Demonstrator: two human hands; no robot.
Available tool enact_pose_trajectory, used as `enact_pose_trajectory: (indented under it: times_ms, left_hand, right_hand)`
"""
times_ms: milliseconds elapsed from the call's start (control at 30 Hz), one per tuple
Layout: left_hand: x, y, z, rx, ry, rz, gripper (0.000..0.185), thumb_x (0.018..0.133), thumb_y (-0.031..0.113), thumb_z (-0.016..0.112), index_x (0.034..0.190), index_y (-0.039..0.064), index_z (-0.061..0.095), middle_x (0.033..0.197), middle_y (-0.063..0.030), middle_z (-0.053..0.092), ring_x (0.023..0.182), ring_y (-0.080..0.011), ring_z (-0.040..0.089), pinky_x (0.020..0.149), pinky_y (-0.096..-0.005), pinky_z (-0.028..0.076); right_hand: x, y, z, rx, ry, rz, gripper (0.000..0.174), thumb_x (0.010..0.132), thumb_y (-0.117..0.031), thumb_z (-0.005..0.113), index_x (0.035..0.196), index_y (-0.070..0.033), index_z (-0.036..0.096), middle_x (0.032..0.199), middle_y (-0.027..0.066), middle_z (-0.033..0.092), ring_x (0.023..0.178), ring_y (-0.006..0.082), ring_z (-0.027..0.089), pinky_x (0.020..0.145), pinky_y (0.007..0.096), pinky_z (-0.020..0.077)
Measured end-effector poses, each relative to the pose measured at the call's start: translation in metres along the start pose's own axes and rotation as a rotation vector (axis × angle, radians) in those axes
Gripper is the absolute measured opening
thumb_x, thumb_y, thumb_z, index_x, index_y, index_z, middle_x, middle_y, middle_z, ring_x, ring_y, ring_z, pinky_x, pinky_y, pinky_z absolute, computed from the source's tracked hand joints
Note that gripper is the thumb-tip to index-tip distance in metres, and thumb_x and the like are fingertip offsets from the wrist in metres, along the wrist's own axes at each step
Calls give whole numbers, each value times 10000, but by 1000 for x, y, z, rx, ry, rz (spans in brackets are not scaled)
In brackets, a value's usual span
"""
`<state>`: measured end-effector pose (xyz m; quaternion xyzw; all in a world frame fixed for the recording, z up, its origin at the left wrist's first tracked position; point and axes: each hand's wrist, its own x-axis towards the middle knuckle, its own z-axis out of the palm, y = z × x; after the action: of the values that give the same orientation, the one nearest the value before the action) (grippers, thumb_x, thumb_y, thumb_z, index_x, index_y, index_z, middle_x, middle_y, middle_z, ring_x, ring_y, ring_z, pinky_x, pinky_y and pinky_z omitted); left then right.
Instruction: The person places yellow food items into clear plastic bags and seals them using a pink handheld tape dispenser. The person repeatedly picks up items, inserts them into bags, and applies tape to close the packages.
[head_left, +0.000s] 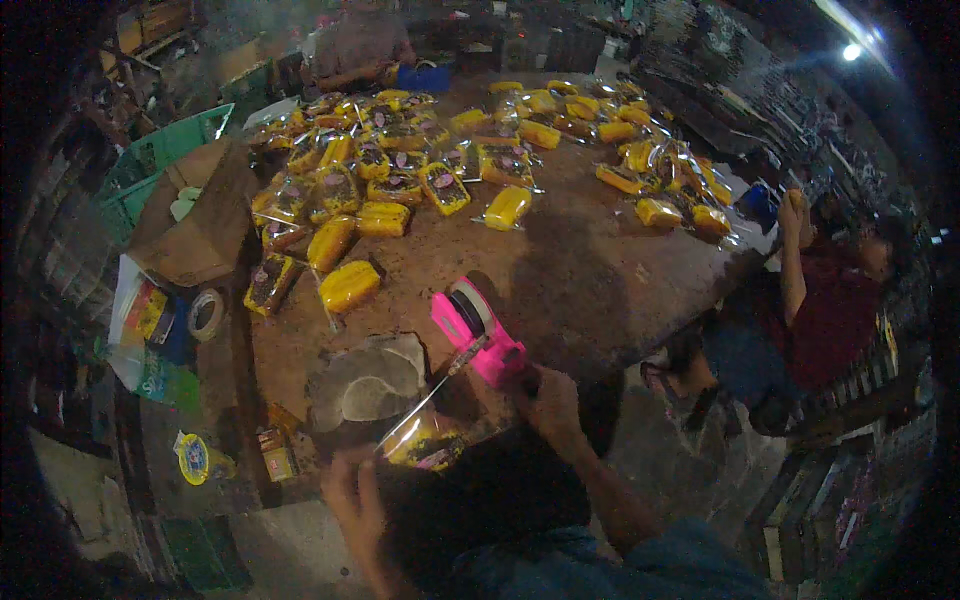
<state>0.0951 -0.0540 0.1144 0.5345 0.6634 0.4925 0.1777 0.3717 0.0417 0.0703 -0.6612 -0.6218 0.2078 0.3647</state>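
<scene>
My right hand (551, 405) grips a pink tape dispenser (491, 352) above the front of the brown table (585, 300). A roll of pale tape shows in the dispenser. My left hand (356, 491) is at the table's near edge, its fingers against the left end of a clear plastic bag (409, 431) that holds a yellow and dark item. Between the dispenser and the bag's end runs a bright line, tape or the bag's edge; I cannot tell which. Left of the dispenser lies a grey cloth-like piece (367, 382). Many wrapped yellow items (349, 285) lie beyond.
An open cardboard box (187, 247) and a green crate (157, 161) stand at the left. A tape roll (205, 313) and a yellow-lidded round container (193, 458) are below. A seated person (825, 300) is at the right, another person (356, 49) across the table.
</scene>
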Motion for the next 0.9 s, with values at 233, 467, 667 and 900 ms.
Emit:
enact_pose_trajectory:
  times_ms: [233, 467, 667, 900]
  left_hand:
    - [2, -1, -8, -42, -109, -41, 140, 971, 119, 597, 1051, 62, 697, 897, -152, 686, 831, -334, 617, 788, -434, 453]
    - [3, 13, -5, 3, -229, 205, 135, 943, 78, 602, 1042, 54, 691, 791, -156, 670, 709, -369, 634, 691, -436, 467]
    - [1, 21, 2, -48, -248, 395, 103, 902, 49, 631, 1001, 42, 661, 752, -151, 645, 678, -363, 641, 673, -450, 477]
    - [-3, 24, -1, 5, -330, 381, 93, 901, 67, 641, 984, 42, 675, 863, -156, 704, 784, -388, 675, 731, -458, 501]
  right_hand:
    - [-52, -47, -21, 751, -159, 71, 118, 935, -90, 696, 1026, -19, 717, 924, 82, 758, 746, 125, 661, 684, 294, 514]
    - [-66, -117, -31, 862, -448, 58, 278, 985, -24, 607, 1262, -7, 605, 1000, 130, 724, 664, 101, 655, 502, 210, 462]
    - [-67, -125, -20, 708, -538, 8, 341, 1006, -49, 607, 1343, -10, 575, 982, 134, 725, 677, 119, 691, 477, 230, 481]
    - [-70, -118, -25, 379, -566, 34, 507, 978, -93, 688, 1449, -14, 520, 1014, 103, 746, 644, 117, 685, 521, 258, 523]
